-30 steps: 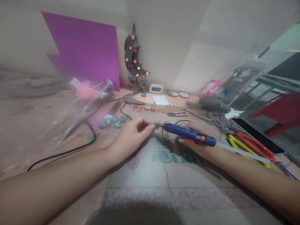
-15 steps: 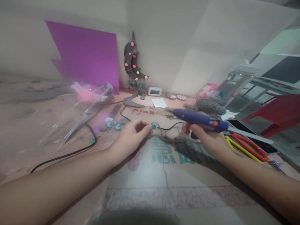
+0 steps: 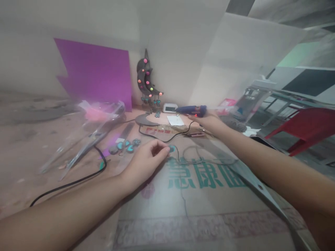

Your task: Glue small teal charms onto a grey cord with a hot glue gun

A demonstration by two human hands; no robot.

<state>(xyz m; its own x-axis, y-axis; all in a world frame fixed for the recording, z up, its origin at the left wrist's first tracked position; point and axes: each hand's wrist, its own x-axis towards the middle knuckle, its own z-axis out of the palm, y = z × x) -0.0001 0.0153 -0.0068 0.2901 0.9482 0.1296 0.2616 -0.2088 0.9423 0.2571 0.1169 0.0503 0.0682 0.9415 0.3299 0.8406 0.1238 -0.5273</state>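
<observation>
My left hand (image 3: pixel 149 158) pinches a small grey and turquoise felt piece (image 3: pixel 172 149) between thumb and fingertips, low over the table. A grey yarn strand (image 3: pixel 193 161) trails rightward from near that piece. Farther back, my right hand (image 3: pixel 208 120) grips a blue glue gun (image 3: pixel 192 110), its nozzle pointing left in front of the small white clock (image 3: pixel 170 107). A red light glows on the gun's side. The fingers around its handle are partly hidden. Several more turquoise and grey pieces (image 3: pixel 128 146) lie left of my left hand.
A grey crescent (image 3: pixel 146 120) and a white paper (image 3: pixel 175 120) lie at the back. A decorated moon hanging (image 3: pixel 148 82) and a purple sheet (image 3: pixel 96 73) stand against the wall. A black cable (image 3: pixel 75 172) crosses the left side. Plastic bags (image 3: pixel 96 113) are at left, a red chair (image 3: pixel 306 127) at right.
My right hand has carried the glue gun back and left, toward the clock, swinging its cable along. My left hand keeps its pinch on the felt piece. The view has tilted slightly upward.
</observation>
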